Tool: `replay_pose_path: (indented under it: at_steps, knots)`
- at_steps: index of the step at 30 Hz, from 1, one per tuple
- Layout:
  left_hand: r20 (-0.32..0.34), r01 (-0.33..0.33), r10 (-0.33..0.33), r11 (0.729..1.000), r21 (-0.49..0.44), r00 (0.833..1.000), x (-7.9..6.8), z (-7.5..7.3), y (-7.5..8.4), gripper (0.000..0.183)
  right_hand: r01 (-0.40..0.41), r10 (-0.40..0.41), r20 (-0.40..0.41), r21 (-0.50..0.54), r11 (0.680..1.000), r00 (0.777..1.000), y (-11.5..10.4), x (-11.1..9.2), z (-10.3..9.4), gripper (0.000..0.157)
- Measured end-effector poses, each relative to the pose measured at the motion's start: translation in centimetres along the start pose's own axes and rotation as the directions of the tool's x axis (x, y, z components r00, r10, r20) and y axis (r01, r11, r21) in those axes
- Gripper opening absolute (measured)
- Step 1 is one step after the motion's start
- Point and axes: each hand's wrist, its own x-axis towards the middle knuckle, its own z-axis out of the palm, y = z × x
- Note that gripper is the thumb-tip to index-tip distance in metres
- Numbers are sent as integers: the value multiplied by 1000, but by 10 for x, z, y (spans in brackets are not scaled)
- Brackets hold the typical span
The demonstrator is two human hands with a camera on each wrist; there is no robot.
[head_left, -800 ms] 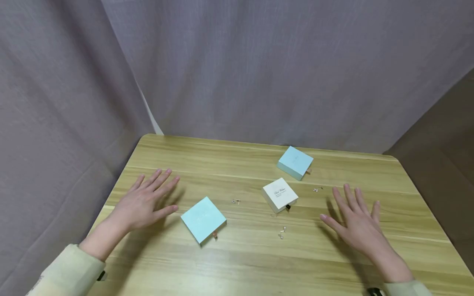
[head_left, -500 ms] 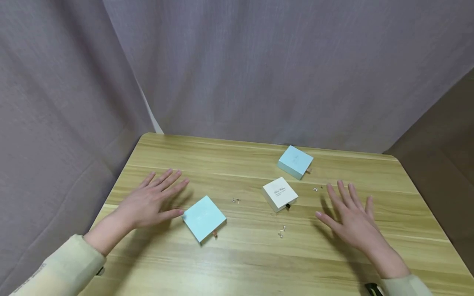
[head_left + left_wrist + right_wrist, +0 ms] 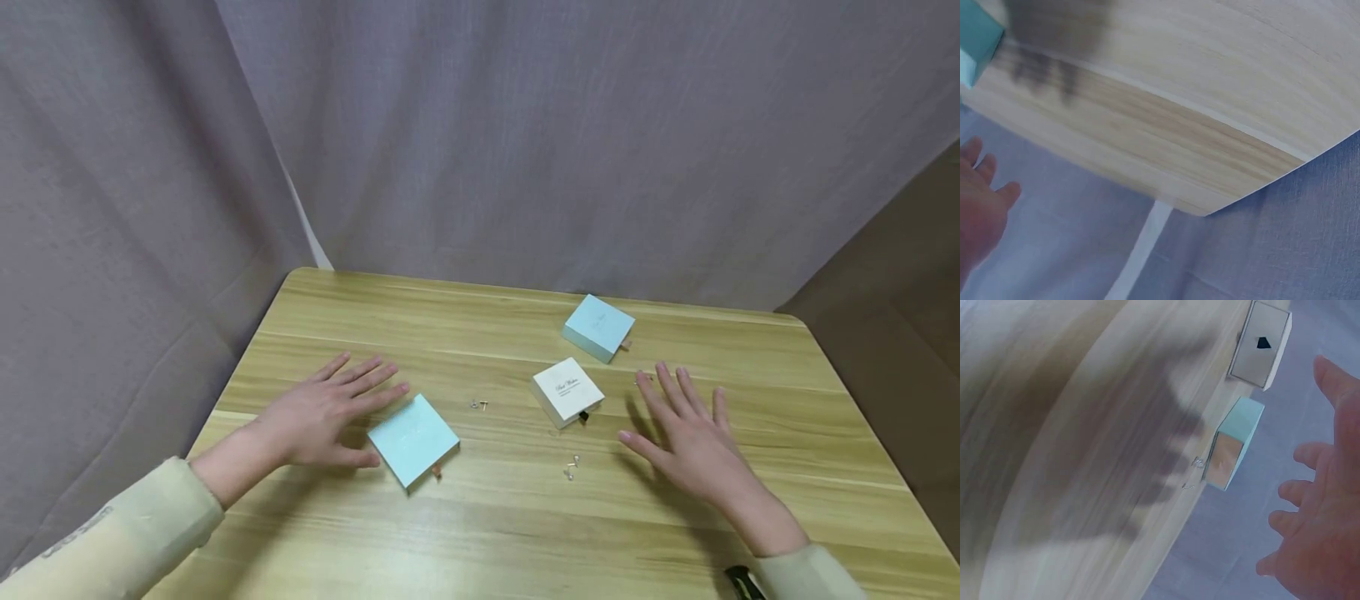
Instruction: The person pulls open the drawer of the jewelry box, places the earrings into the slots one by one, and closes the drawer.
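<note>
My left hand [image 3: 322, 417] hovers with spread fingers beside a turquoise jewelry box [image 3: 414, 440]; its thumb overlaps the box's left corner in the head view. On the other side my right hand [image 3: 693, 446], fingers spread, hangs over the table and casts a shadow. It is nearest to a pair of small earrings [image 3: 643, 380], partly covered by its fingertips. A white box [image 3: 567, 392] with dark lettering and a black pull tab sits left of it. Farther back lies a light blue box [image 3: 598, 327] with a pinkish tab. Both hands hold nothing.
Small stud earrings [image 3: 478, 405] lie between the turquoise and white boxes. More earrings [image 3: 572, 468] lie in front of the white box. The wooden table [image 3: 480, 533] ends at a grey curtain [image 3: 480, 150] behind and at the left.
Both hands have drifted inward: the left hand rightward toward the turquoise box, the right hand leftward and slightly away from me, over the far earrings. The boxes stay in place.
</note>
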Motion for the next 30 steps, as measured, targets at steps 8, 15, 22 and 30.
replay_pose_path:
  at_steps: [8, 15, 22, 30]
  knots:
    - [-26, -157, 159, 985, 65, 987, 6, 8, 3, 92, 37, -38, 23, 30, 999, 999, -13, 5, -5, 93]
    - [7, -227, 228, 969, 99, 974, 9, 12, 6, 85, 81, -81, 26, 31, 996, 996, -25, 7, -5, 92]
    - [-10, -299, 302, 946, 127, 953, 12, 18, 8, 77, 136, -136, 32, 22, 991, 990, -37, 7, -3, 90]
    - [-31, -376, 385, 913, 156, 922, 17, 24, 9, 73, 214, -214, 25, 15, 977, 976, -48, 11, 0, 85]
